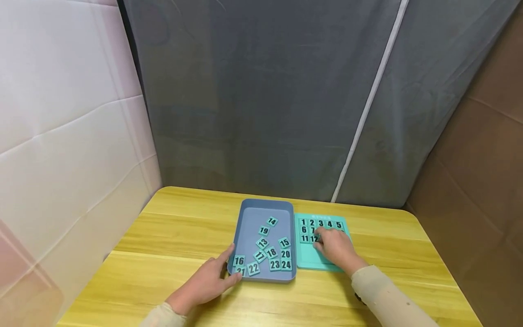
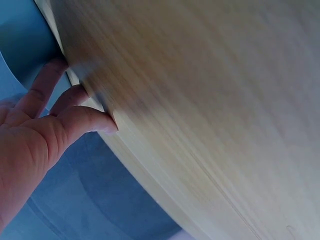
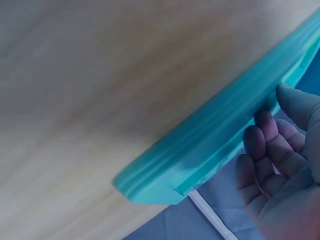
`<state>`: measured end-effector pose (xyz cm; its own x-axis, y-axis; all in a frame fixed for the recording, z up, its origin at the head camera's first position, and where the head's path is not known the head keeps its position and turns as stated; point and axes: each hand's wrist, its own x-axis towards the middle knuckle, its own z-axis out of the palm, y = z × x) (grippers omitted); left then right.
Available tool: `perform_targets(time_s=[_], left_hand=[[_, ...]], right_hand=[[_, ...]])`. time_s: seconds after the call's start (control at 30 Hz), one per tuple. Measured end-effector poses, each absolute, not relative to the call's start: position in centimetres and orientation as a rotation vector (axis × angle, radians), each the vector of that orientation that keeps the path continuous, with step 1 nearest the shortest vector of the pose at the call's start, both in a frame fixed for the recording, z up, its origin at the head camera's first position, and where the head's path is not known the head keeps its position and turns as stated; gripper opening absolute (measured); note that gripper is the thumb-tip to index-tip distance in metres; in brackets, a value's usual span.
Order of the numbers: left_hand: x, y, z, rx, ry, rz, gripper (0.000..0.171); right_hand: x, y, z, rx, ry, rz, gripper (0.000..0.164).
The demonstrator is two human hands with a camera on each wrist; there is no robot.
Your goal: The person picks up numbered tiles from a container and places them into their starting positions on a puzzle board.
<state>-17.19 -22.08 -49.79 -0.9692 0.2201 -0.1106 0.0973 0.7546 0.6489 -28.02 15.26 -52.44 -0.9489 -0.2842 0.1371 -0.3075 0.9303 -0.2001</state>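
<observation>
In the head view a blue-grey tray (image 1: pixel 249 213) holds several teal number tiles, among them 14 (image 1: pixel 272 221), 19 (image 1: pixel 263 230) and 22 (image 1: pixel 253 268). My left hand (image 1: pixel 206 279) rests on the tray's near left corner, thumb at the front rim and a finger along the left side. To the right of the tray lies a teal number board (image 1: pixel 306 259), its upper rows bearing tiles from 1 on. Over it my right hand (image 1: pixel 337 247) holds the 12 tile (image 1: pixel 313 238), index finger above and thumb below. The hand hides tiles to the right.
A wooden table (image 1: pixel 175 227) carries tray and board, which stand side by side. Behind it hangs a grey curtain (image 1: pixel 261 113) with a white strip. A white cloth wall (image 1: pixel 77 136) rises at left, a brown one (image 1: pixel 482 159) at right.
</observation>
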Motion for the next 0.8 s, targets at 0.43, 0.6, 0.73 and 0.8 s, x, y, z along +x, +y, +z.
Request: perform_targets(time_s=[0.43, 0.6, 0.73, 0.8], left_hand=[[-17.4, -22.2, -49.9, 0.28, 2.768, 1.009, 0.091], [-17.4, -22.3, -49.9, 0.285, 2.763, 1.014, 0.092], [-17.6, -22.1, -49.9, 0.288, 2.762, 1.023, 0.092], [-17.7, -22.0, -49.9, 0.298, 2.763, 1.026, 0.092]], right_hand=[[-27.9, 12.3, -48.5, 0.587, -2.916, 0.362, 0.03], [-28.0, 8.8, -47.6, 0.857, -2.887, 0.5, 0.03], [-28.2, 6.2, -47.9, 1.036, -2.899, 0.483, 0.028], [-28.3, 5.1, -48.3, 1.101, -2.886, 0.421, 0.027]])
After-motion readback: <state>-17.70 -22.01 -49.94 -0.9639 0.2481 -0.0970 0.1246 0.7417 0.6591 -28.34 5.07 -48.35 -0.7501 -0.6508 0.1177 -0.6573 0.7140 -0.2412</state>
